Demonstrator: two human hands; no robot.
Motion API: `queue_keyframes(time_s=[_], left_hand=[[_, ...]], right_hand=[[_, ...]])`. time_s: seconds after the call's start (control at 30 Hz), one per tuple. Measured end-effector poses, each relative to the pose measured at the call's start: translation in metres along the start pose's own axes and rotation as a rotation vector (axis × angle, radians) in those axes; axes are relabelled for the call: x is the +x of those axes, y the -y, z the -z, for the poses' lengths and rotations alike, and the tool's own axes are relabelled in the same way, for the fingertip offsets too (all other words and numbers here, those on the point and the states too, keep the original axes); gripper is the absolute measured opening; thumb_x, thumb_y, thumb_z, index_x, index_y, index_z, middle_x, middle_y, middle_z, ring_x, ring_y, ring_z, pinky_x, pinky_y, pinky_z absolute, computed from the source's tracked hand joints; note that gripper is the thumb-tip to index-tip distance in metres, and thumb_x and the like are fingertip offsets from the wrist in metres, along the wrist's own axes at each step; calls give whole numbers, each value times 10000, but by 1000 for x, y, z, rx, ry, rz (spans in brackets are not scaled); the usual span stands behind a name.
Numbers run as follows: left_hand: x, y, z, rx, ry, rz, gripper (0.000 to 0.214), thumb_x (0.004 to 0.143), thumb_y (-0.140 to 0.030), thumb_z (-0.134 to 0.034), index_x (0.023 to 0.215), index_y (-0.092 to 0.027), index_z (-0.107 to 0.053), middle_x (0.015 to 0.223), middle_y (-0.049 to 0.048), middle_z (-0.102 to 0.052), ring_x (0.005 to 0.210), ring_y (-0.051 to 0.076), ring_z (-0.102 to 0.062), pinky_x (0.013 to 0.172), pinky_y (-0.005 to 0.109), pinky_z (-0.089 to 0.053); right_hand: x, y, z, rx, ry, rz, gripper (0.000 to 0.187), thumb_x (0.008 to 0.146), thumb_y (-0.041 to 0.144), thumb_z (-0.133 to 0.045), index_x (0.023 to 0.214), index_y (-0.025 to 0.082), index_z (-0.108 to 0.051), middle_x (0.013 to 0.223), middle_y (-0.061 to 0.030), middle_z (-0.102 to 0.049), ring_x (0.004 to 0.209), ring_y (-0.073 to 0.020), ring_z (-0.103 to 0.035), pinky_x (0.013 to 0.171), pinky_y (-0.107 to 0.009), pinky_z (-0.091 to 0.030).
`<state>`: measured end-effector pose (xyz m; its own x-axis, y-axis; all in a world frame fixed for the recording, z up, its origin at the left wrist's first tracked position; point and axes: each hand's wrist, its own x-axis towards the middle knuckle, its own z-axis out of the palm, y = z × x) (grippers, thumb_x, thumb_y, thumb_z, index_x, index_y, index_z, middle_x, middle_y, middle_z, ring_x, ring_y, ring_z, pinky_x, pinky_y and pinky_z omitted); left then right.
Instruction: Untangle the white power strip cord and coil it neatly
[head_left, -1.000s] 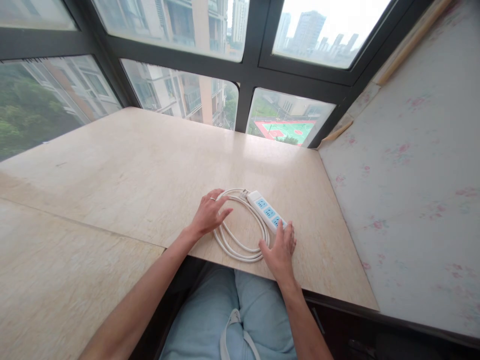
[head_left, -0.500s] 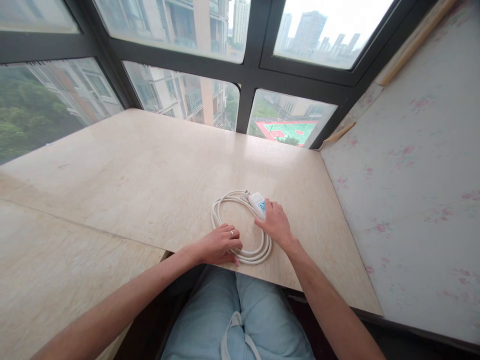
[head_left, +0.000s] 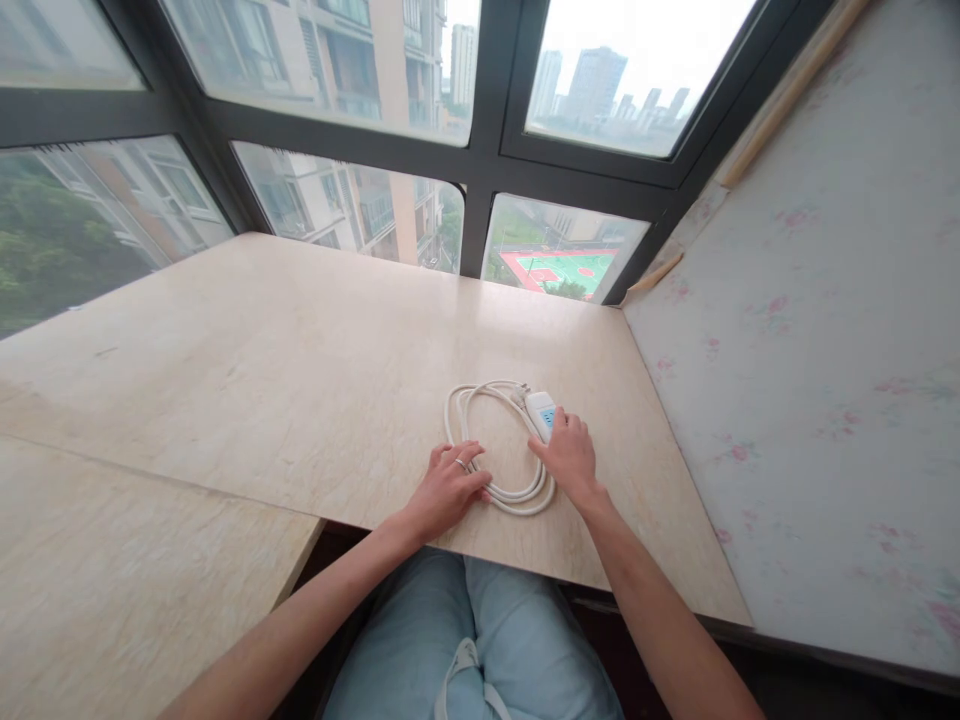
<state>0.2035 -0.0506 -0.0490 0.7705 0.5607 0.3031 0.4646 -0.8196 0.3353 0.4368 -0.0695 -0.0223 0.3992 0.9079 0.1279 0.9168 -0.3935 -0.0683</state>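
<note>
A white power strip [head_left: 538,405] with a blue socket face lies on the pale marbled surface. Its white cord [head_left: 450,412] is coiled in loose loops to the left, and the plug [head_left: 519,394] rests by the strip's far end. My right hand [head_left: 571,455] grips the strip's near end between thumb and fingers, partly covering it. With a ring on one finger, my left hand [head_left: 450,486] is closed over the left side of the coil, thumb and fingers on the cord. Part of the loops is hidden under that hand.
The marbled countertop [head_left: 315,350] runs to dark-framed windows [head_left: 480,160] at the back. A flower-patterned wall [head_left: 795,400] bounds it on the right. Its front edge is just above my legs [head_left: 480,620], and a second slab [head_left: 135,560] joins at the left.
My left hand has shifted up the left side of the coil and turned, its fingers now on the cord. The loops have changed shape. My right hand stays on the power strip.
</note>
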Motion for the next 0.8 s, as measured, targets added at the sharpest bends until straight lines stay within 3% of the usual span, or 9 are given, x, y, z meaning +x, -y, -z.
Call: queue_keyframes(time_s=[0.13,0.27,0.47,0.67,0.8], left_hand=[[16,-7,-13,-3,-26,145,200,908,-304,-566,1067,-225,-659,1435,177,-428,1391,351,-326,1055,545,-324],[40,-14,-23,-31,7,185,245,873,-200,-570,1104,-183,-648,1462,211,-384,1406,370,-304,1115,549,-311],[86,-25,-41,-72,109,121,301,897,-255,-533,1183,-182,-590,1484,204,-381,1416,342,-310,1139,552,-287],[143,-37,-67,-89,121,37,421,927,-498,-472,1167,-164,-561,1502,219,-362,1430,341,-284,1136,560,-261],[181,-42,-84,-67,134,32,437,917,-486,-503,1182,-141,-549,1500,247,-357,1428,351,-288,1138,554,-250]], right_hand=[[2,-22,0,-22,-10,-104,533,840,385,-584,1251,59,-491,1085,-198,-600,1006,-296,-558,808,-344,-405],[5,-41,0,-29,-25,-188,530,839,388,-575,1245,57,-494,1078,-200,-601,1013,-309,-566,798,-350,-417],[15,-79,-1,-29,-45,-325,539,838,372,-552,1259,43,-490,1086,-223,-596,1021,-335,-571,785,-378,-438],[35,-119,-5,-49,-102,-406,538,841,322,-522,1285,22,-488,1112,-255,-592,1038,-350,-573,789,-401,-452],[58,-141,-10,-101,-146,-421,563,850,270,-490,1317,-43,-459,1108,-294,-590,1014,-364,-582,795,-429,-455]])
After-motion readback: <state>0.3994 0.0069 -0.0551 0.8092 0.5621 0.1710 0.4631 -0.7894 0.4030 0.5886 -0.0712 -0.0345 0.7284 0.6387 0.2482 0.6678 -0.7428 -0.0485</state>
